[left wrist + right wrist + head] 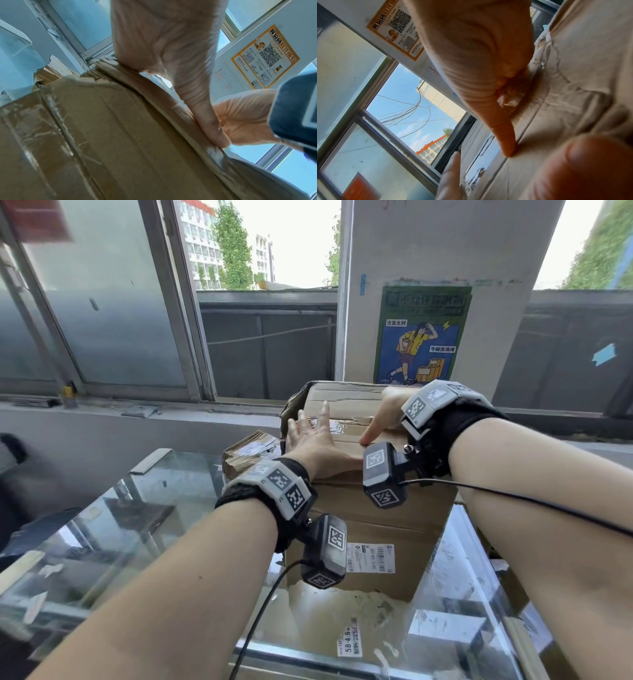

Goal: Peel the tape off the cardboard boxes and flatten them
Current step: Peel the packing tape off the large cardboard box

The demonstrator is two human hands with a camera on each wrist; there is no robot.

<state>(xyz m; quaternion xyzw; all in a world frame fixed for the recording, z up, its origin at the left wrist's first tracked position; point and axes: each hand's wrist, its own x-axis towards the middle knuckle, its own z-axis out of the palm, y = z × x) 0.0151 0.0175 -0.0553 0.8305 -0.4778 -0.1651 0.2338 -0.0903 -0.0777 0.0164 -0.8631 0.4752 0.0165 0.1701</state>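
A large brown cardboard box (373,522) stands on the glass counter (113,529), with a shipping label on its near side. Clear tape (346,424) runs along its top seam. My left hand (313,440) lies flat on the box top with the fingers spread. In the left wrist view the left palm (163,40) and thumb press on the box (120,135). My right hand (383,414) rests on the top to the right, thumb tip pressed into the seam. In the right wrist view its curled fingers (513,73) pinch a crumpled bit of clear tape (508,100).
A smaller crumpled box (250,453) sits behind the big one on the left. A torn piece of cardboard (342,611) lies at the front. Beyond are the window sill (137,412) and a pillar carrying a poster (421,337). Wrist camera cables hang over the counter.
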